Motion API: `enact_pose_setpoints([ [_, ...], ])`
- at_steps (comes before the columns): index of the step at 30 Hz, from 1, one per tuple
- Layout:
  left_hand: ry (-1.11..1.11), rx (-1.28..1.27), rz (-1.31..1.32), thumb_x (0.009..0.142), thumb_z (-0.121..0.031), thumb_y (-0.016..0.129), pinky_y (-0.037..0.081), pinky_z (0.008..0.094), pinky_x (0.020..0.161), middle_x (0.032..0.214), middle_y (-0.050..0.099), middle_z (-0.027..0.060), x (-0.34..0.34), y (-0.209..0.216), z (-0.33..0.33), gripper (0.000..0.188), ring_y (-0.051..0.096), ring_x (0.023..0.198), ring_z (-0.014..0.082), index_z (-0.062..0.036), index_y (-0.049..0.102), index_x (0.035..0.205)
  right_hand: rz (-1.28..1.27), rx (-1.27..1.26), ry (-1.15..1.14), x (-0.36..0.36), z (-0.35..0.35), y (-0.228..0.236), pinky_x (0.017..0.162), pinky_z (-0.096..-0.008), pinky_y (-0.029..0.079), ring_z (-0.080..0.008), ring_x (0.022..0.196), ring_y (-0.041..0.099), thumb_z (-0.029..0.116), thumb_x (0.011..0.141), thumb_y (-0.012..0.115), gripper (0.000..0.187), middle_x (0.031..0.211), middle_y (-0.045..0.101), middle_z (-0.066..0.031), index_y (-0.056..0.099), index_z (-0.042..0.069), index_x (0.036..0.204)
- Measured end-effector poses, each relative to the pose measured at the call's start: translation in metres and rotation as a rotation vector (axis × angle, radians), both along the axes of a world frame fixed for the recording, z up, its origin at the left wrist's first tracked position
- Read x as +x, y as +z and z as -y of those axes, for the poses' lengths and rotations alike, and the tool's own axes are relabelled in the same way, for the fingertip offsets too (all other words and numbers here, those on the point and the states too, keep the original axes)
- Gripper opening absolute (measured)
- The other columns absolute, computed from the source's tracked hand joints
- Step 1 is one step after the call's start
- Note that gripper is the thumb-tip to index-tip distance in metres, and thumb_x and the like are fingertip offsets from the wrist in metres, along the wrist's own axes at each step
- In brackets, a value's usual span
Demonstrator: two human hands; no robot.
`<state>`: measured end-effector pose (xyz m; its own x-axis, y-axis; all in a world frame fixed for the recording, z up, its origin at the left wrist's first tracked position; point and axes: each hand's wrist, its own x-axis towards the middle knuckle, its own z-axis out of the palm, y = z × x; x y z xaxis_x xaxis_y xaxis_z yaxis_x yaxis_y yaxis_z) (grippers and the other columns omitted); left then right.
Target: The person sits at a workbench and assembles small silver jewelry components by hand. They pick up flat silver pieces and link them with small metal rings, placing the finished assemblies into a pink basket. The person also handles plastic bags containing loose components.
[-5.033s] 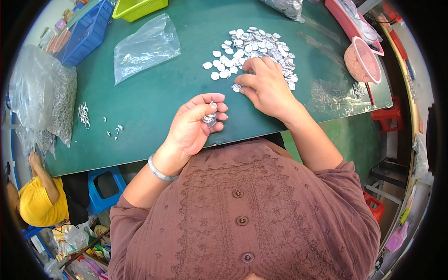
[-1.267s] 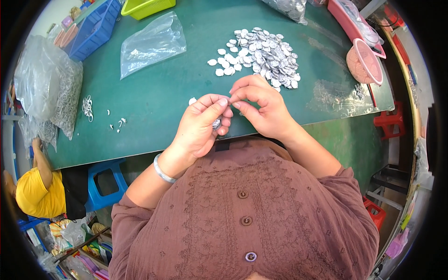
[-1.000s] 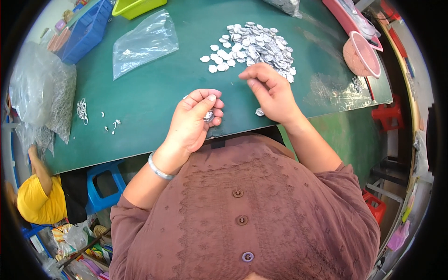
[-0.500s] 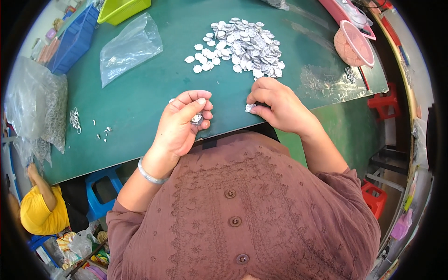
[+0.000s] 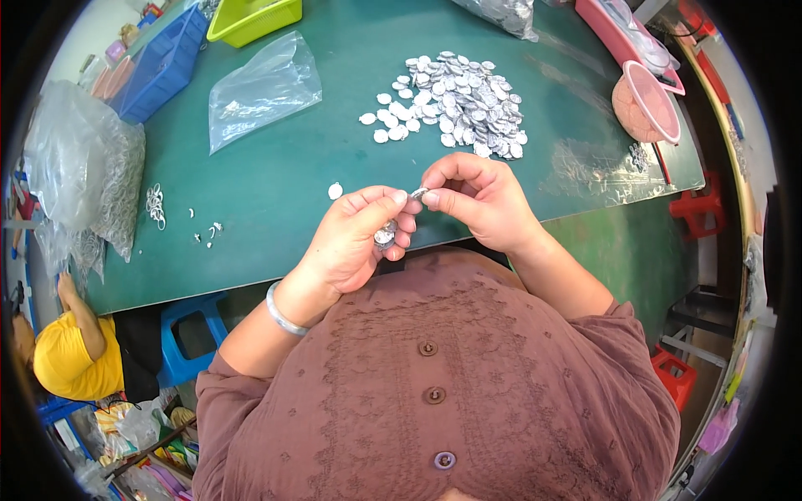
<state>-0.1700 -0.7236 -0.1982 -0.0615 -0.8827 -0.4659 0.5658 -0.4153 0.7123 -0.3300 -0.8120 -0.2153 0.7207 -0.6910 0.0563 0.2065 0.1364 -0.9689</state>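
Note:
Both hands meet over the near edge of the green table (image 5: pixel 276 225). My left hand (image 5: pixel 355 238) is closed, with several silvery round charms (image 5: pixel 385 236) in its curled fingers. Between its thumb and forefinger and the fingertips of my right hand (image 5: pixel 480 200), a small silvery charm (image 5: pixel 419 193) is pinched edge-on; finer detail is too small to make out. One loose charm (image 5: pixel 335 190) lies flat just beyond my left hand. A large heap of the same silvery charms (image 5: pixel 476 104) spreads on the table beyond my right hand.
An empty clear plastic bag (image 5: pixel 263 92) lies left of the heap. At the left stand a bulging bag of metal rings (image 5: pixel 117 192) and a blue crate (image 5: pixel 163 71). A green basket (image 5: pixel 255 21) and pink basket (image 5: pixel 647 104) sit farther back. A person in yellow (image 5: pixel 79 359) is at lower left.
My right hand has moved left with a charm and now meets my left fingertips. The view has shifted, and the loose charm beyond my left hand shows more fully.

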Motion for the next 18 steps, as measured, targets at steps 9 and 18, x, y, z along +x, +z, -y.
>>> enact_pose_setpoints([
  [9,0.066,-0.017,-0.019,0.085,-0.013,0.055,0.039,0.0198,0.047,0.068,0.056,0.0031,0.001,-0.006,-0.001,0.012,0.05,0.057,0.008,-0.0019,0.059,0.085,-0.026,-0.618,-0.127,0.007,0.001,-0.003,0.063,-0.0224,0.043,-0.0115,0.072,0.054,-0.006,0.073,0.061,0.01,0.081,0.057,-0.0046,0.06,0.001,0.081],
  [18,0.126,-0.035,0.006,0.084,-0.009,0.056,0.04,0.0209,0.048,0.071,0.057,0.0041,0.005,-0.011,0.0,0.01,0.052,0.058,0.009,-0.0008,0.058,0.088,-0.054,-0.445,-0.096,0.01,-0.001,-0.005,0.063,-0.0222,0.042,-0.0111,0.072,0.054,-0.003,0.074,0.062,0.014,0.084,0.058,-0.0059,0.062,0.001,0.087],
])
